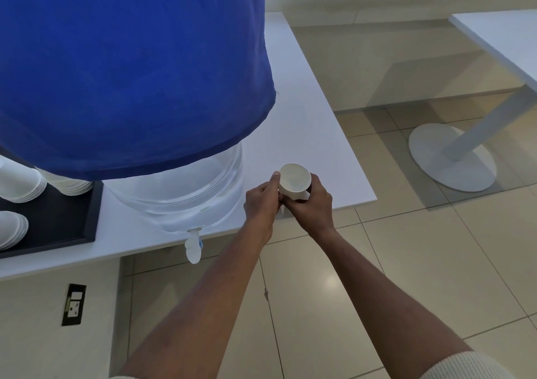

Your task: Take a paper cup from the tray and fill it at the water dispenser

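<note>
A white paper cup [295, 178] is held upright over the white table, to the right of the dispenser. My left hand [261, 201] grips its left side with the thumb up by the rim. My right hand [312, 204] wraps its right side and base. The cup's inside looks pale, and I cannot tell whether it holds water. The water dispenser [186, 186] is a clear jug under a blue cloth cover [130, 67]. Its white tap [193, 246] hangs over the table's front edge, left of and below my hands. The dark tray [72, 221] lies at the far left.
Stacks of white paper cups [20, 183] stand on the tray. The white table [313, 134] ends just beyond my hands. A second white table [505, 41] with a round base [450, 157] stands on the tiled floor at right. A wall socket [74, 304] sits below the table.
</note>
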